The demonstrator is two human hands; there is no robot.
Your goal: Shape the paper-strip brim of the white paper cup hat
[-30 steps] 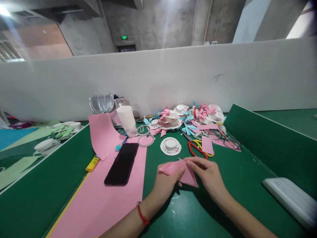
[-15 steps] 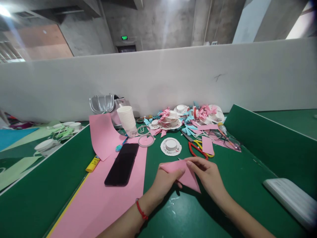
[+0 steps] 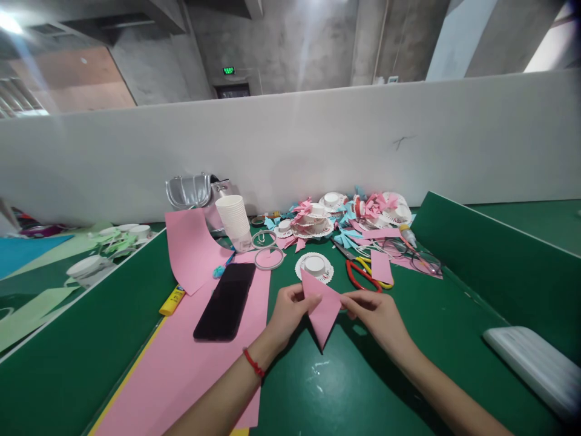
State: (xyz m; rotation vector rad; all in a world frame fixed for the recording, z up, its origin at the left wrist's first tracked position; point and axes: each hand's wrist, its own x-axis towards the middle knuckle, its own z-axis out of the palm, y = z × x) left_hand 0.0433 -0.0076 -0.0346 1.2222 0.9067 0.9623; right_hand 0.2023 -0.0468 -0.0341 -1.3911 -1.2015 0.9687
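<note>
A piece of pink paper (image 3: 321, 307), folded to a pointed shape, is held up between both hands above the green table. My left hand (image 3: 290, 307) pinches it from the left, thumb lying on its front face. At its right corner, the fingertips of my right hand (image 3: 374, 312) grip the edge. Just behind the paper sits a white scalloped paper hat shape (image 3: 315, 266), partly covered by the paper's upper tip. Red-handled scissors (image 3: 363, 277) lie beyond my right hand, beside a yellow-handled pair and a small pink paper strip (image 3: 381, 266).
A black phone (image 3: 224, 303) rests on a large pink sheet (image 3: 181, 375) at left, near a glue tube (image 3: 172, 301) and stacked paper cups (image 3: 233, 217). Paper hats with pink and blue bows (image 3: 313, 219) pile up at the back. Glasses (image 3: 424, 260) and a white object (image 3: 531, 363) lie right.
The pink paper has been turned, so one point now aims down and another up to the left. My right hand has shifted its hold to the right corner.
</note>
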